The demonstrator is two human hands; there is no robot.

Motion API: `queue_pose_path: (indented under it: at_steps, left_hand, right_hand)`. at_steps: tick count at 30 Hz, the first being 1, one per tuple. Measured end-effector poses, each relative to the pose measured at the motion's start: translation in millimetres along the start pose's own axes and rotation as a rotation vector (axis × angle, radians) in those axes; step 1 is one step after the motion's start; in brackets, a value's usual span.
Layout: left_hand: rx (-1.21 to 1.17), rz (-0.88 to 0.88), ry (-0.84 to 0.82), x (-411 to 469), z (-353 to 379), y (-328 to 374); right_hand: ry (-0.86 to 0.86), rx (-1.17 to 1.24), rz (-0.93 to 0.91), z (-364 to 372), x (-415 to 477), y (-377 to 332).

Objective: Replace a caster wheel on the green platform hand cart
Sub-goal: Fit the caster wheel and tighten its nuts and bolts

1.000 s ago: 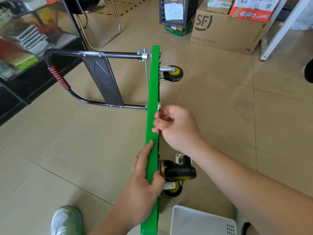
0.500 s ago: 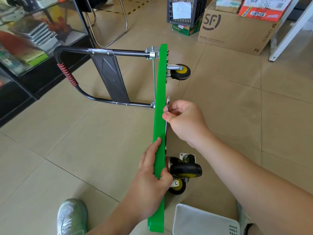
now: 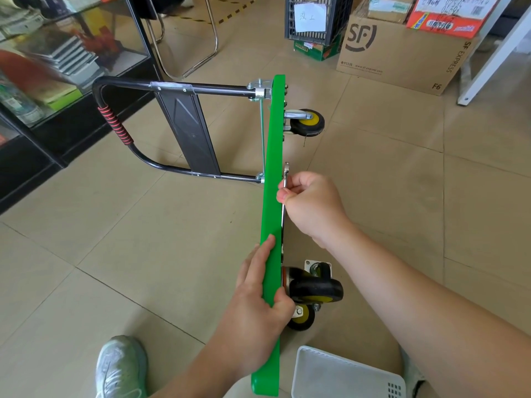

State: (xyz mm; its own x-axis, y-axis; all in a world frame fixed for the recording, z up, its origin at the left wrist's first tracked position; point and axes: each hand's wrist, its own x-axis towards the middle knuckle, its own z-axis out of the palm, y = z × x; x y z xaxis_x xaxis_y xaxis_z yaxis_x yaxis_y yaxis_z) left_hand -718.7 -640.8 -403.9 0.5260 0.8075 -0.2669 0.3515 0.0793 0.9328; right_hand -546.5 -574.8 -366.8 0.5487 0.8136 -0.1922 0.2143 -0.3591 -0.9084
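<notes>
The green platform cart (image 3: 271,168) stands on its side edge on the tiled floor, its black handle (image 3: 120,130) folded out to the left. My left hand (image 3: 258,305) grips the upper green edge near me. My right hand (image 3: 311,205) holds a slim metal wrench (image 3: 285,179) against the cart's underside. A caster wheel (image 3: 306,123), black with a yellow hub, sticks out at the far end. Near me are a large black caster (image 3: 316,288) and a smaller yellow-hub wheel (image 3: 301,317) below it.
A white plastic basket (image 3: 344,374) sits at the bottom right. My grey shoe (image 3: 120,366) is at the bottom left. A glass display cabinet (image 3: 57,67) stands on the left. An SF cardboard box (image 3: 402,50), a black crate (image 3: 316,18) and a chair frame (image 3: 186,38) stand at the back.
The view has shifted slightly, moving the cart a little right in frame. My right hand with the wrench has slid slightly up along the underside. My left hand keeps its grip.
</notes>
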Motion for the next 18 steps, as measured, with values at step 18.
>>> queue_pose_path:
  at_steps: [18]
  left_hand:
    - [0.046, 0.032, -0.015, -1.0, -1.6, -2.7]
  right_hand:
    - [-0.055, 0.023, 0.043, 0.9, 6.5, 2.5]
